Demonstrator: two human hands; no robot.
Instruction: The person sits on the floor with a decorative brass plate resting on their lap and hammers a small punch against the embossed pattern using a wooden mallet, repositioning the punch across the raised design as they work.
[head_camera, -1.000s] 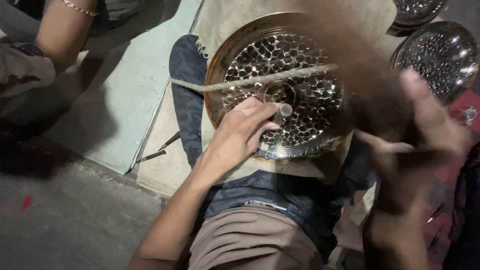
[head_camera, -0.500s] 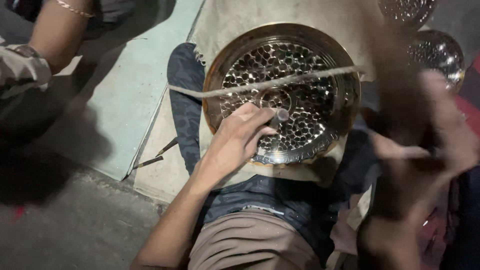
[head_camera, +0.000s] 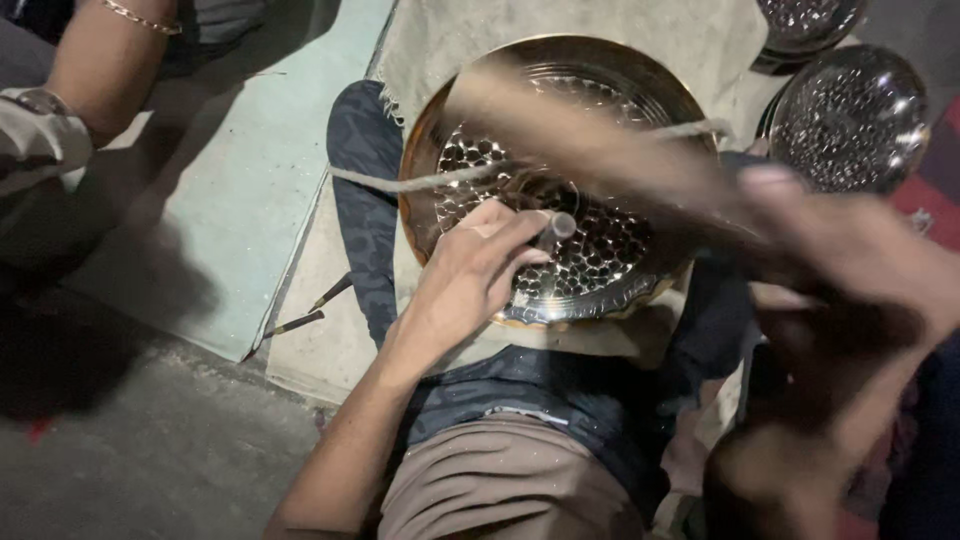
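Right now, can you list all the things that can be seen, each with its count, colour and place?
large dimpled metal plate: 1, shiny silver with brass rim, centre, resting on the legs
punch tool: 1, grey metal, upright on the plate's middle
cord: 1, pale, stretched across the plate
smaller dimpled dishes: at least 2, silver, top right
cloth mat: 1, beige, under the plate
thin rods: 2, dark, on the mat's left edge
floor sheet: 1, pale green, left
another person's arm: 1, with gold bracelet, top left
left hand: 1, gripping the punch tool
right hand: 1, blurred, swinging a blurred wooden handle
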